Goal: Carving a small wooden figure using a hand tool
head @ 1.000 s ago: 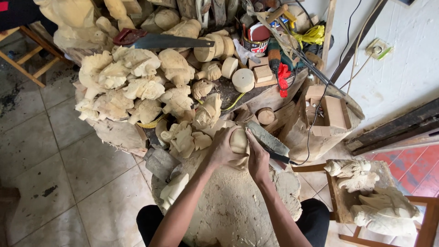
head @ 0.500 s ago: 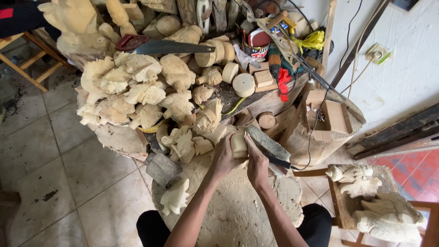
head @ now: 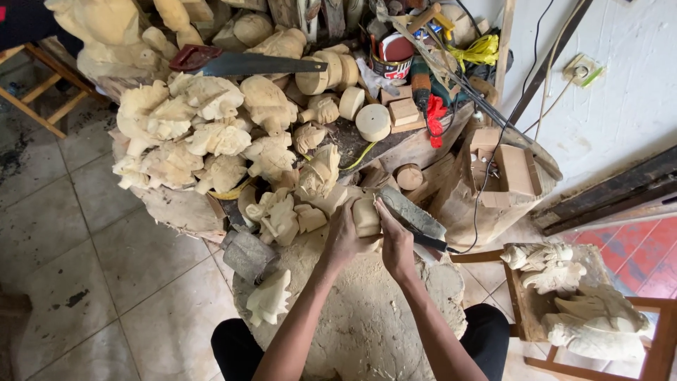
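Both hands half-hiding wooden block

The left hand and right hand are gripping a pale wood block over a stump, beside unfinished carvings and a handsaw.

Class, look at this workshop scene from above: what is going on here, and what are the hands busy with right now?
A person sits over a big wooden stump used as a work block. Both hands close round a small pale wood block: the left hand grips it from one side, the right hand from the other. A broad chopping blade lies just beyond the right hand. Around them stand heaps of rough carved figures, a hand saw lying on top, and more carvings on a chair to the right.
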